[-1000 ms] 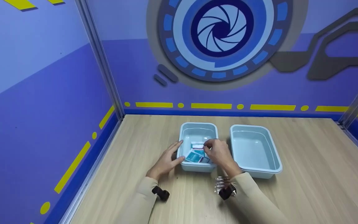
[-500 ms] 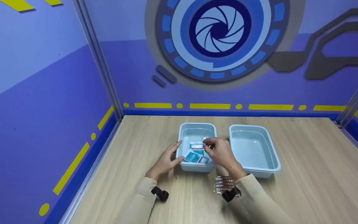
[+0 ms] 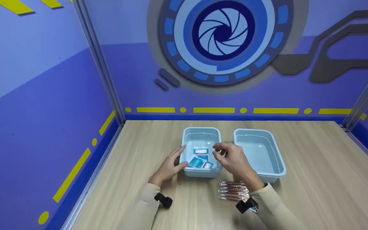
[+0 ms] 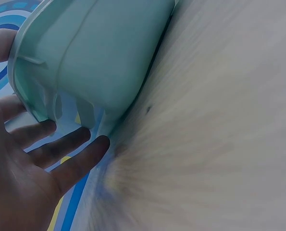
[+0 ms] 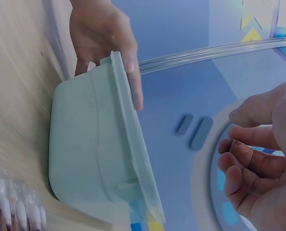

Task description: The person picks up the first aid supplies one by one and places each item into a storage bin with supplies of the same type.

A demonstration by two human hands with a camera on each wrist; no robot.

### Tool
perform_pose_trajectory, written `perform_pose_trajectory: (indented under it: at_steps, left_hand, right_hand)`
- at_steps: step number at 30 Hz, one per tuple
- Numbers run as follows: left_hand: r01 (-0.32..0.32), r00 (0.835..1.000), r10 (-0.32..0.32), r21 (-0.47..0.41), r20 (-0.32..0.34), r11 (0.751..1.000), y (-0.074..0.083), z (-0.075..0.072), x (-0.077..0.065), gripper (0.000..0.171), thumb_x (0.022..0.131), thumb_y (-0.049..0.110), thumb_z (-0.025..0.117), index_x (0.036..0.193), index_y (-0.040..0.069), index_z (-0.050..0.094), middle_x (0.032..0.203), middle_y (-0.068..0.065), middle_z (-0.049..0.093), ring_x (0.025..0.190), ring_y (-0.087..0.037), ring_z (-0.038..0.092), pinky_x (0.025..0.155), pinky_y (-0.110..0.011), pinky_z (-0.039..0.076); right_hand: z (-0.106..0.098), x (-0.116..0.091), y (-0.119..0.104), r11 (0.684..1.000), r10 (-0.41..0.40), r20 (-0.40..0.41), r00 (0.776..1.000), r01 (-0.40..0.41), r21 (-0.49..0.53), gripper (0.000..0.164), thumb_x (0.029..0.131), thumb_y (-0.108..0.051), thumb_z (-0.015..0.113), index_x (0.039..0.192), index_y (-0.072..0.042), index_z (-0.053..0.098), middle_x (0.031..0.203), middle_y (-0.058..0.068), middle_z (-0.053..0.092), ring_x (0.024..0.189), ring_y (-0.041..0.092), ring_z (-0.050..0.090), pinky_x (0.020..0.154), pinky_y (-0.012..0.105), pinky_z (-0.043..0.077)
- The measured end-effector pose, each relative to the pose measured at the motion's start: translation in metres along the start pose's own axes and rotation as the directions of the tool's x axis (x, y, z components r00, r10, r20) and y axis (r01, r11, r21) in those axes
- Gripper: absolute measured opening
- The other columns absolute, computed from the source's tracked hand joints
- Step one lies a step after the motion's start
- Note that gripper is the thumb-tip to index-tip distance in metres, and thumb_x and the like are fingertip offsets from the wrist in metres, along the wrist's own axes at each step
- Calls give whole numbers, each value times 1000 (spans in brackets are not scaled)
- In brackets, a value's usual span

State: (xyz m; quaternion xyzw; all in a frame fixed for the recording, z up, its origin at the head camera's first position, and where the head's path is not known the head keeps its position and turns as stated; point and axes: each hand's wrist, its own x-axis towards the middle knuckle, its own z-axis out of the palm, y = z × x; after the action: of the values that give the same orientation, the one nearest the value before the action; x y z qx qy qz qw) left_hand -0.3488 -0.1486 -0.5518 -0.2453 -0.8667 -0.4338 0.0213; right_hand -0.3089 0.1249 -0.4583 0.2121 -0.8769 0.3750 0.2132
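Observation:
Several small flat teal-and-white packets (image 3: 198, 161) lie in the left pale blue plastic basin (image 3: 200, 129), mostly towards its near end. My left hand (image 3: 168, 166) rests at this basin's left side, its fingers fairly straight along the outer wall and its thumb at the near rim. In the left wrist view, the fingertips (image 4: 100, 143) lie at the outer wall. My right hand (image 3: 233, 158) hovers above the basin's right rim, thumb and index finger apart, the others loosely curled, holding nothing. A brown band (image 5: 241, 153) circles one of its fingers.
A second pale blue basin (image 3: 281, 161) stands to the right of the first. Brown cotton swabs (image 3: 232, 191) in clear wrapping lie on the wooden table (image 3: 318, 179) by my right wrist. Blue-purple panels (image 3: 59, 115) enclose the table at the back and sides.
My right hand has drawn back to the right from over the packets, and its thumb and index finger have parted. More of the swabs shows now. My left hand stays at the basin.

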Motion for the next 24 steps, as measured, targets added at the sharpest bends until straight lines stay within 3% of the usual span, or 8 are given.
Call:
perform_pose_trajectory:
  at_steps: [7,12,24]
  left_hand:
    - [32,999,-32,10,2,999,-1,1,-1,70,96,41,58,155,21,26,161,-7,26,147,-29,26,117,-55,24]
    - [30,1000,-30,4,1,1000,-3,3,-1,69,96,35,58,155,18,27,161,-8,25,148,-31,24,117,-57,23]
    - [44,999,-44,2,-3,999,1,3,-1,69,96,32,59,155,21,26,161,-7,24,149,-28,21,119,-55,21]
  right_hand:
    - [-14,-9,2,999,26,-11,1000,-26,29,16,82,-10,75,98,-8,75,85,-1,70,70,8,60,61,24,52]
    - [-21,-15,4,998,51,3,999,-51,25,16,84,-13,74,100,-11,74,85,-4,68,70,6,57,60,22,51]
    - [-40,-26,14,999,-42,-44,998,43,22,16,81,-6,76,96,-12,73,81,-7,66,68,4,57,57,24,52]
